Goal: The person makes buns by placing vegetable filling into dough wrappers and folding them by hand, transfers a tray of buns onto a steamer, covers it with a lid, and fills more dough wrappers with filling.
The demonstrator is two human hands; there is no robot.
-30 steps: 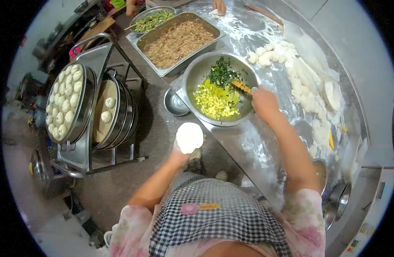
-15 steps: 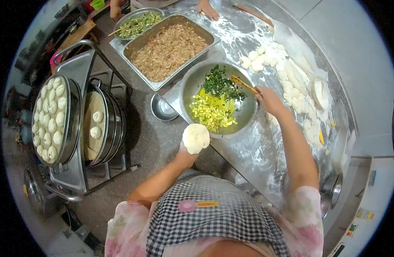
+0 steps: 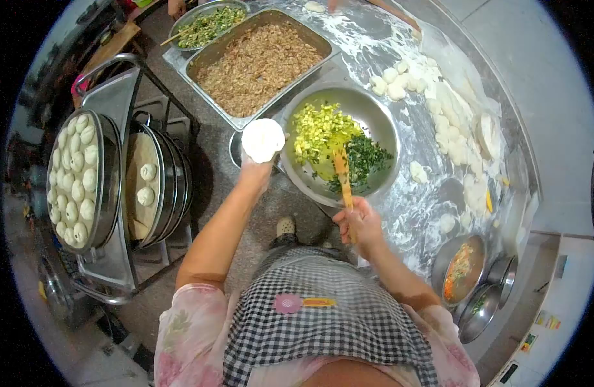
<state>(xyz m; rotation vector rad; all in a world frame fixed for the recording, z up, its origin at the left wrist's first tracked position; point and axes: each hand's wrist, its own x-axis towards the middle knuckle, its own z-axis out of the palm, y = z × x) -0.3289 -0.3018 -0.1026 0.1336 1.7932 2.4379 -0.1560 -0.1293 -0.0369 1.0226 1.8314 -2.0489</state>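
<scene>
My left hand (image 3: 256,174) holds up a round, flat dough wrapper (image 3: 263,140) on its fingers, just left of a metal mixing bowl (image 3: 388,116). In the bowl lie small chopped yellow pieces (image 3: 317,126) at the upper left and chopped dark greens (image 3: 368,158) at the lower right. My right hand (image 3: 363,227) is closed round the handle of a flat wooden spatula (image 3: 341,169), near the bowl's lower rim. The spatula's tip rests among the greens and yellowish liquid.
A deep tray of brown filling (image 3: 258,68) stands behind, beside a bowl of green filling (image 3: 210,29). Dough pieces (image 3: 396,84) lie on the floured table (image 3: 406,206). Steamer trays (image 3: 87,180) with buns are left; metal bowls (image 3: 460,267) sit lower right. Another person's hand (image 3: 176,8) shows at top.
My left hand has moved up and left with the wrapper. My right hand has come down and left with the spatula. The greens now lie lower right in the bowl, the yellow pieces upper left.
</scene>
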